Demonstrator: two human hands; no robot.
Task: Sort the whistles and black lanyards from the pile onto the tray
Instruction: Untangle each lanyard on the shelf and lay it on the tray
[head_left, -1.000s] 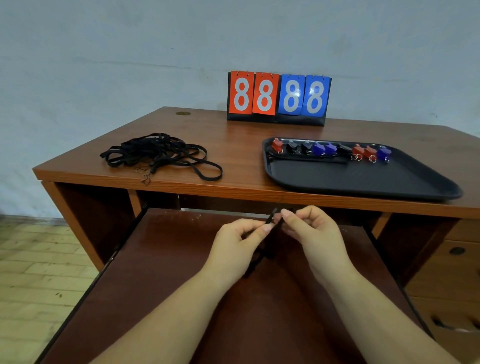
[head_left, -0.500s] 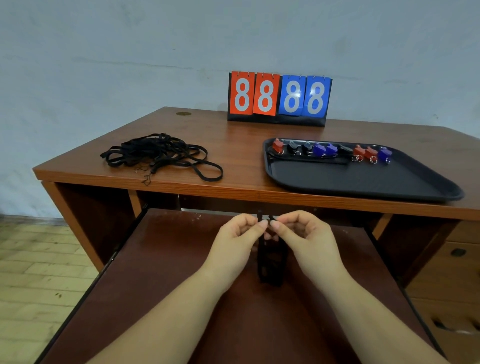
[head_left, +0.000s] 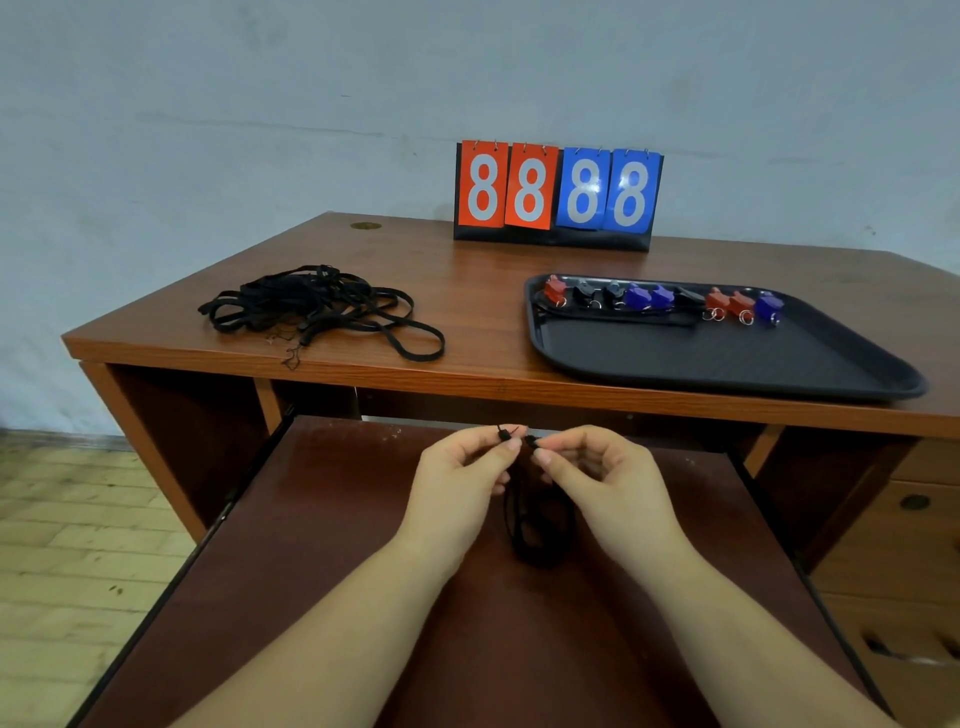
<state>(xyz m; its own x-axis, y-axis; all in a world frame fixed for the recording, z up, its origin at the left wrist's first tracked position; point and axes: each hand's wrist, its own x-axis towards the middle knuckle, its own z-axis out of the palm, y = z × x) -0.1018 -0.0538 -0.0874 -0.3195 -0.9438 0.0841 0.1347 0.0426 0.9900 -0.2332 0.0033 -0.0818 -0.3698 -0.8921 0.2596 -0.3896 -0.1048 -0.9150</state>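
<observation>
My left hand and my right hand each pinch one end of a black lanyard above the pull-out shelf; its loop hangs down between them. A tangled pile of black lanyards lies on the desk's left side. On the right a black tray holds a row of red, black and blue whistles along its far edge, with a lanyard laid in front of them.
A red and blue flip scoreboard showing 8888 stands at the back of the wooden desk. The dark pull-out shelf extends under my hands. Drawers sit at the right.
My hands rose slightly and drew a little apart, separating the lanyard's two ends; the loop now hangs straight down between them.
</observation>
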